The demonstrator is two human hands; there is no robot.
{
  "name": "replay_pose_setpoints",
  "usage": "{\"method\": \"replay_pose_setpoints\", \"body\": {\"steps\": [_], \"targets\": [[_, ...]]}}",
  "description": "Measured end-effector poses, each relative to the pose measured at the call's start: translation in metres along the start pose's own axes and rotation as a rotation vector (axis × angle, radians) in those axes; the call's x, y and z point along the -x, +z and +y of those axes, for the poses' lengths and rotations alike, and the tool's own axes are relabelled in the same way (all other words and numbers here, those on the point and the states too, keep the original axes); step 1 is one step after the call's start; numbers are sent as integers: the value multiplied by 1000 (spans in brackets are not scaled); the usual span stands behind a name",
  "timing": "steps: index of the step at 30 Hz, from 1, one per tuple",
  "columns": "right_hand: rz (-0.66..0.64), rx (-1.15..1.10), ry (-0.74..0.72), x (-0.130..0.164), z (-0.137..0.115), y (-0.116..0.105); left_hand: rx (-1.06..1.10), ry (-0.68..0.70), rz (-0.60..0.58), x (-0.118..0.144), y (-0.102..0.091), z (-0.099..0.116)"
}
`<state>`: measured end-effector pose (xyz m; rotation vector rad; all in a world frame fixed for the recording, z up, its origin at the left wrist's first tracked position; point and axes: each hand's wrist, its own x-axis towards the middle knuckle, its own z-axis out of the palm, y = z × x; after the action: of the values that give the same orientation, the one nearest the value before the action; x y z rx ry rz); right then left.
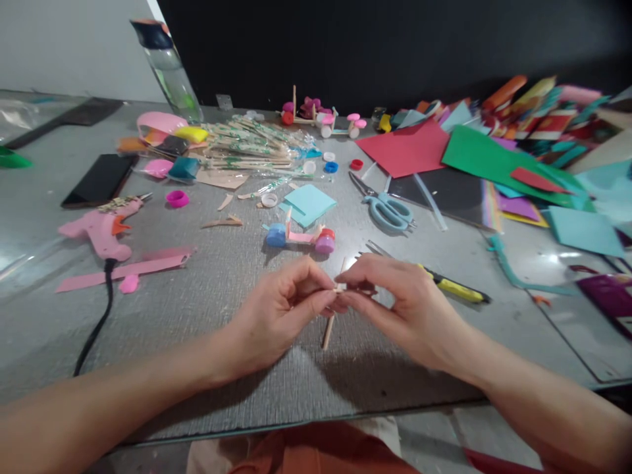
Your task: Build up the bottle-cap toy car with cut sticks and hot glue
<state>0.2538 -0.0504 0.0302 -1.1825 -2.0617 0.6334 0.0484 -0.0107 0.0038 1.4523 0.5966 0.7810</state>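
Table (pixel 207 395): grey, cluttered
Left hand (pixel 281 306): pinching a small wooden piece (pixel 340 288)
Right hand (pixel 412 303): gripping that same piece
Bottle-cap toy car (pixel 300 237): just beyond them

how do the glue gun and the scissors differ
The glue gun is pink; the scissors have light blue handles. The glue gun has a black cord; the scissors have none. The glue gun points right; the scissors point up and left in the view. Both lie on the table.

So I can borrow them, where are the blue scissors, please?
The scissors lie right of centre in the head view, beyond the right hand, near the red sheet.
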Motion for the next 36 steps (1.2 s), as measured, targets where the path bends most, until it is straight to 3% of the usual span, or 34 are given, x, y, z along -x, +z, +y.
{"method": "replay_pose_setpoints", "body": {"steps": [4, 8, 12, 16, 21, 29, 36], "targets": [[-102, -97, 212, -3, 0, -10, 80, -21, 21, -2, 1, 0], [-72, -16, 208, -2, -1, -12, 130, -103, 9, -5, 0, 1], [-75, 4, 209, -2, -1, -9, 23, -194, -53, -5, -2, 4], [-113, -117, 261, -3, 1, -12, -36, -195, -99, -5, -2, 5], [37, -248, 322, -6, 9, -27, -4, -194, -42, -6, -4, 4], [-200, -317, 305, -3, 9, -17, -131, -121, -56, -1, -2, 3], [-189, -315, 353, -4, 6, -15, -7, -156, -76, -4, -2, 6]]}}
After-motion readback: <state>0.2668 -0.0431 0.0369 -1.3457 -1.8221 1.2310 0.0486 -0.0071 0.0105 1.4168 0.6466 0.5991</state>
